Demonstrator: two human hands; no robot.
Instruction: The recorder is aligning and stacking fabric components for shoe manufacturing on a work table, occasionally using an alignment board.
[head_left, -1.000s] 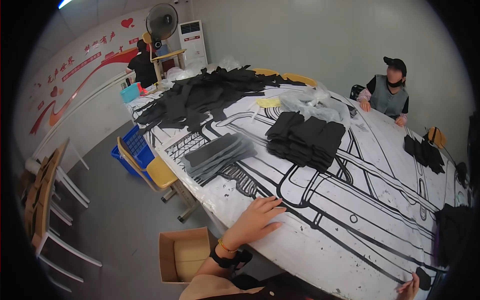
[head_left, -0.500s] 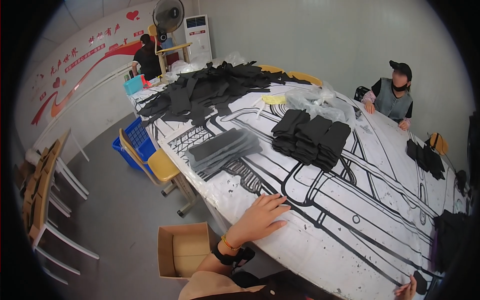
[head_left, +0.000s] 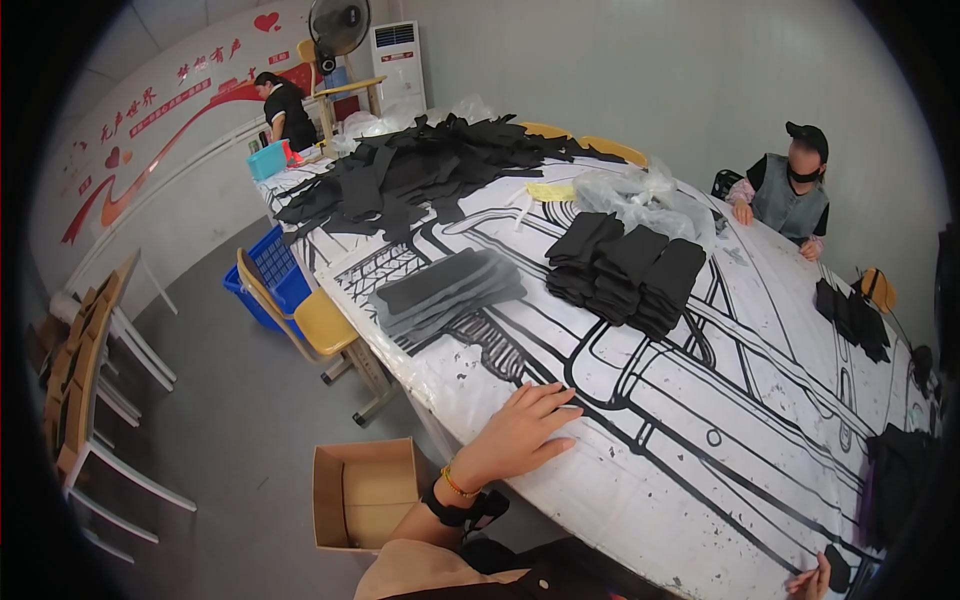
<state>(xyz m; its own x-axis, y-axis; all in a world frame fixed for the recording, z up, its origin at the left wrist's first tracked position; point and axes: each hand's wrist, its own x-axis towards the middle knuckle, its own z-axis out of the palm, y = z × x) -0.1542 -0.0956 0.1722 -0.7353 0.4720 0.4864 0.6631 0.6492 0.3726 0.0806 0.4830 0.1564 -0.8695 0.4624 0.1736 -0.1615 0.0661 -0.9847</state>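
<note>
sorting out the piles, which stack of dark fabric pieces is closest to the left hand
The flat grey stack fanned near the table's left edge; the left hand lies just below it. The black stacks sit farther off.

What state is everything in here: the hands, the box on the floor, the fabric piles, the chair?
left hand: flat on the table's edge, fingers spread, holding nothing
right hand: mostly out of view, grip unclear
cardboard box: open, looks empty
folded black stacks: neat, side by side
grey sheets: fanned stack
black fabric heap: loose, jumbled
yellow chair: unoccupied, against the table
fan: cannot tell if running

Left hand flat, fingers spread, right hand barely visible
</note>
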